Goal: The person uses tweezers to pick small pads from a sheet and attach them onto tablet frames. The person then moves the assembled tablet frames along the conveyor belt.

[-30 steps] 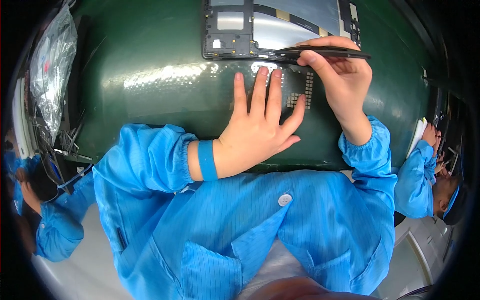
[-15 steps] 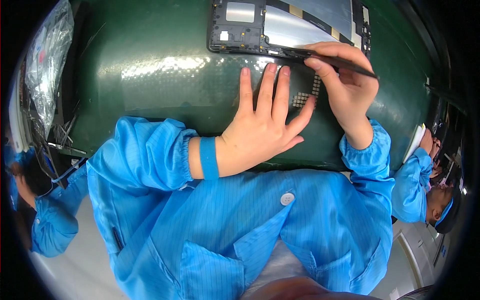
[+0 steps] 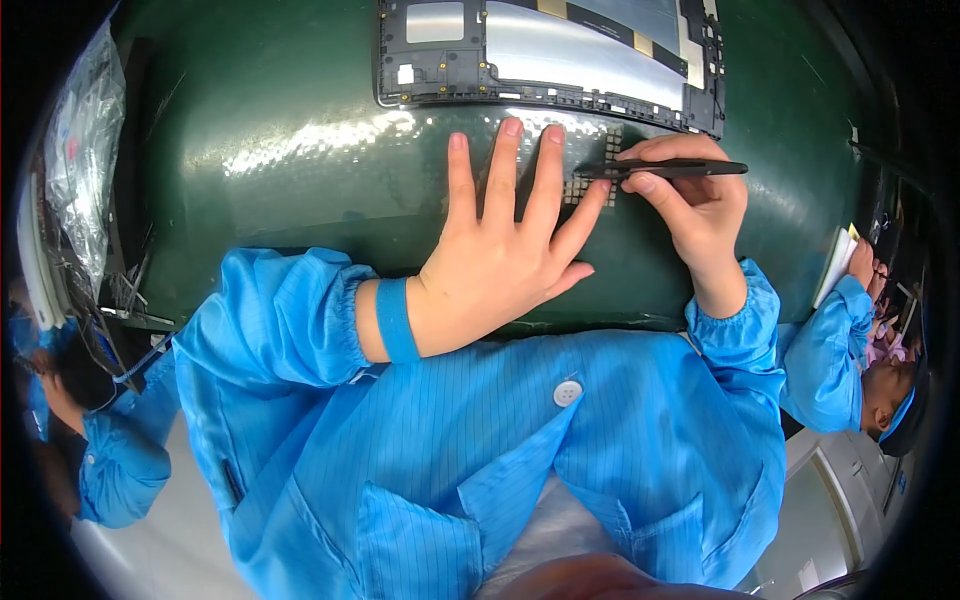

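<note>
My left hand (image 3: pixel 495 250) lies flat with its fingers spread, on a clear sheet (image 3: pixel 330 185) over the green mat. At the sheet's right end are several small grey square pads (image 3: pixel 612 147), set in rows. My right hand (image 3: pixel 705 215) pinches black tweezers (image 3: pixel 690 168). Their tips point left, over the pads and close to my left index finger; whether they grip a pad I cannot make out. Just beyond my hands lies a flat device panel (image 3: pixel 440 70) with a black frame, a silver plate and a dark ribbon strip across it.
The green mat (image 3: pixel 270 60) covers the table. At the far left sits a clear plastic bag (image 3: pixel 90 160) beside dark clutter. A person in blue works at the left edge, and another at the right, whose hands are by a white pad of paper (image 3: pixel 838 260).
My right hand has brought the tweezers from the panel's near edge down to the pads. My left hand stays flat on the sheet. The whole view has shifted a little.
</note>
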The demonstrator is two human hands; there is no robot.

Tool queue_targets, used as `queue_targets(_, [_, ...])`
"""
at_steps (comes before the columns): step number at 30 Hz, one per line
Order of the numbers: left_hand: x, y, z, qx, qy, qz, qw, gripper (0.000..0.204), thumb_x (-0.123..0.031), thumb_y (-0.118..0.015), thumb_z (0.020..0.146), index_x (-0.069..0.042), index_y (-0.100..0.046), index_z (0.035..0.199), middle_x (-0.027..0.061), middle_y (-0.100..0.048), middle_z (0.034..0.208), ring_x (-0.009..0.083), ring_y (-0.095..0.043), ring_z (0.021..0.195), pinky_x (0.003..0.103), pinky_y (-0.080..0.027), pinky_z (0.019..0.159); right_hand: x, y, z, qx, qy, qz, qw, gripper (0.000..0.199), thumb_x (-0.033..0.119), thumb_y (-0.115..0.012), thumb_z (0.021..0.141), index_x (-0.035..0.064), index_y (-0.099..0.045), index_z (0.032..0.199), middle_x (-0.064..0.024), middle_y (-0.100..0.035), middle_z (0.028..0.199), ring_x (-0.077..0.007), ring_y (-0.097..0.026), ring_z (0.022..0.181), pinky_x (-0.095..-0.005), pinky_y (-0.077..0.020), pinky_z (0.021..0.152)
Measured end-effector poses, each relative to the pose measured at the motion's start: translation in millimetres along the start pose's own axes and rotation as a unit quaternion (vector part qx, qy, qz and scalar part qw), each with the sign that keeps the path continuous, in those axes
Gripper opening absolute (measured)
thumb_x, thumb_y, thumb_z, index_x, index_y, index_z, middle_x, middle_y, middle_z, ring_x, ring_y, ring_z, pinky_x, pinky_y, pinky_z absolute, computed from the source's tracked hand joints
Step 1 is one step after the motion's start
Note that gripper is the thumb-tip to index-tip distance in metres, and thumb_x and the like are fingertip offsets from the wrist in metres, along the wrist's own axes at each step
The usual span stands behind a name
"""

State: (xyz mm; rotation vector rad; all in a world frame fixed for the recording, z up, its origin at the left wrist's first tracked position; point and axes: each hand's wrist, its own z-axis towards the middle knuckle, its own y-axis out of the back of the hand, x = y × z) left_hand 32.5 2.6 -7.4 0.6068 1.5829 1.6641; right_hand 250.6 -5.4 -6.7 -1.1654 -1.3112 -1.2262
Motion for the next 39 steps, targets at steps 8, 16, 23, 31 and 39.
queue_targets(8, [0, 1, 0, -0.001, -0.007, 0.003, 1.0, 0.08, -0.06, -0.069, 0.068, -0.023, -0.05, 0.136, 0.025, -0.04, 0.14, 0.0497, -0.039, 0.125, 0.069, -0.031, 0.097, 1, -2, -2, -0.005, 0.008, -0.014, 1.0, 0.022, -0.004, -0.071, 0.08, -0.0043, -0.061, 0.1, -0.0153, -0.068, 0.096, -0.0203, -0.067, 0.088, -0.0296, -0.0546, 0.08])
queue_targets(16, [0, 0, -1, -0.005, -0.002, 0.005, 1.0, 0.077, -0.06, -0.068, 0.068, -0.025, -0.052, 0.134, 0.0247, -0.04, 0.139, 0.0496, -0.037, 0.126, 0.07, -0.028, 0.099, 6, -4, -7, -0.027, 0.043, 0.001, 0.999, 0.02, -0.009, -0.067, 0.081, -0.0072, -0.06, 0.1, -0.017, -0.067, 0.097, -0.0208, -0.067, 0.085, -0.0299, -0.0556, 0.077])
queue_targets(23, [-2, -1, -2, -0.018, -0.001, -0.004, 1.0, 0.077, -0.06, -0.068, 0.068, -0.025, -0.051, 0.135, 0.0249, -0.04, 0.139, 0.05, -0.037, 0.127, 0.07, -0.028, 0.098, 18, -17, 40, -0.039, 0.125, -0.001, 0.991, 0.02, -0.008, -0.064, 0.085, -0.0085, -0.058, 0.104, -0.0168, -0.067, 0.098, -0.0181, -0.066, 0.083, -0.0274, -0.0562, 0.076])
queue_targets(31, [-1, -2, 0, -0.025, -0.002, -0.008, 1.0, 0.076, -0.06, -0.067, 0.069, -0.025, -0.051, 0.134, 0.0249, -0.041, 0.138, 0.0501, -0.037, 0.126, 0.071, -0.028, 0.098, 14, -18, 45, -0.026, 0.141, -0.045, 0.989, 0.02, -0.006, -0.063, 0.086, -0.0074, -0.059, 0.105, -0.0141, -0.066, 0.096, -0.0165, -0.067, 0.083, -0.026, -0.0563, 0.076])
queue_targets(39, [-1, -2, 0, -0.022, -0.002, -0.014, 1.0, 0.075, -0.059, -0.067, 0.069, -0.025, -0.051, 0.135, 0.0243, -0.04, 0.139, 0.0499, -0.036, 0.127, 0.071, -0.026, 0.099, 9, -15, 47, -0.014, 0.166, -0.034, 0.985, 0.022, -0.005, -0.063, 0.087, -0.0064, -0.058, 0.108, -0.0137, -0.066, 0.097, -0.0181, -0.067, 0.083, -0.026, -0.0562, 0.077])
